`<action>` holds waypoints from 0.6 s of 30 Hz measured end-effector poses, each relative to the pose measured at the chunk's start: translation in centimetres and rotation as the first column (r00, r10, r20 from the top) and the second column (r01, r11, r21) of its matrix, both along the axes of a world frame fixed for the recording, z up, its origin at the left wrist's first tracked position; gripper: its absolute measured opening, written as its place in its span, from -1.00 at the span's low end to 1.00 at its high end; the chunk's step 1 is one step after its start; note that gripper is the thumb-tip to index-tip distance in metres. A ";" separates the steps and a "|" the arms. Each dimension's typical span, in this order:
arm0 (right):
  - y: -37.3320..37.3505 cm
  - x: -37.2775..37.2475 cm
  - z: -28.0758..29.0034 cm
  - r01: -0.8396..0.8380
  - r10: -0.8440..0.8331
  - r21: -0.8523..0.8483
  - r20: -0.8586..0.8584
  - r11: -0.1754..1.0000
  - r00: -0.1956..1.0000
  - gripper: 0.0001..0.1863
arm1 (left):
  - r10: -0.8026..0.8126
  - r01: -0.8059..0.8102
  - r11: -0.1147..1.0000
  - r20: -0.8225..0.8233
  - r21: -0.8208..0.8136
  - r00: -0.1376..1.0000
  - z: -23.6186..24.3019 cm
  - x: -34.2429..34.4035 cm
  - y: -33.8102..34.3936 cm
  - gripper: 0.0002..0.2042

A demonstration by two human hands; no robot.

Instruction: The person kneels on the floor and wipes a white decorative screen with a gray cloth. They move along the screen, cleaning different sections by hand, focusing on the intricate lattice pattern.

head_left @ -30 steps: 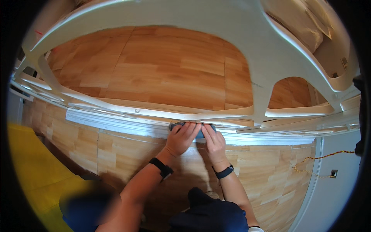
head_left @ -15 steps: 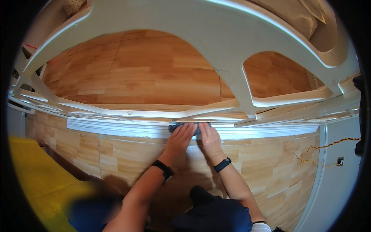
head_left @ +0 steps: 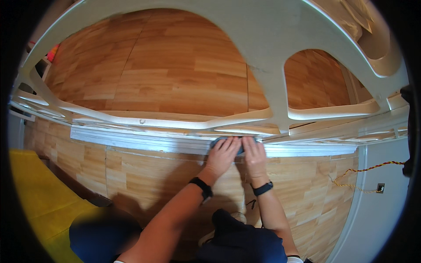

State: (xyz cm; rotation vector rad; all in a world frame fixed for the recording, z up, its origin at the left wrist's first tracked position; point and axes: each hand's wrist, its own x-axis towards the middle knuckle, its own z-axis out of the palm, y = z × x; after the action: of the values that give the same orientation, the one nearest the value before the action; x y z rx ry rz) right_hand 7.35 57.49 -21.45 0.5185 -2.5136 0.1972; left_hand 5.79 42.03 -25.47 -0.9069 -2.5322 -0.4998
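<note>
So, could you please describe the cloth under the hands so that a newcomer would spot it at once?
Follow the big white cut-out panel down to the pale ridged strip along its foot. Near the strip's middle, partly hidden under the left hand and right hand, lies the cloth: dull grey-blue against the pale strip.

Left hand point(head_left: 222, 156) and right hand point(head_left: 254, 158) side by side, fingers point(head_left: 229, 144) pointing forward, backs upward, forearms point(head_left: 169, 219) converging

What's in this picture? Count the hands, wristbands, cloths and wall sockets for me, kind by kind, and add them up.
Hands: 2
Dark wristbands: 2
Grey-blue cloth, partly hidden under the fingers: 1
Wall socket: 1
Total: 6
</note>
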 end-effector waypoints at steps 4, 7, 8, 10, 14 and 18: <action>-2.6 -0.5 -2.0 -0.026 0.042 -0.131 0.118 0.991 0.992 -0.57 | -0.065 0.060 0.997 -0.153 -0.042 0.986 -1.0 -0.8 -4.6 -0.54; -2.1 -0.3 -0.9 -0.045 0.061 -0.133 0.122 0.990 0.991 -0.58 | -0.049 0.048 0.999 -0.164 -0.006 0.985 -0.3 -1.0 -4.8 -0.56; -1.5 -0.2 -0.3 -0.045 0.056 -0.112 0.101 0.993 0.993 -0.58 | -0.049 0.052 0.998 -0.116 0.023 0.992 0.0 -1.0 -4.1 -0.57; -0.4 0.3 0.4 0.003 0.010 -0.106 0.118 0.994 0.993 -0.57 | -0.082 0.083 0.996 -0.023 0.040 0.996 0.4 -1.0 -2.0 -0.59; -0.4 0.9 -0.2 0.055 -0.046 -0.066 0.124 0.996 0.991 -0.53 | -0.032 0.032 0.999 -0.012 0.036 0.999 0.2 -0.1 -0.6 -0.58; -3.5 1.1 -0.3 -0.122 0.156 -0.169 0.211 0.978 0.965 -0.55 | 0.004 -0.004 0.998 -0.001 -0.060 1.000 0.4 1.8 -4.9 -0.64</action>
State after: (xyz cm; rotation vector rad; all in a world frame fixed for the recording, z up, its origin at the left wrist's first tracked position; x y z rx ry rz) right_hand 8.43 53.97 -21.78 0.6411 -2.6500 0.5274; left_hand 7.63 37.08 -25.04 -0.9234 -2.5600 -0.4242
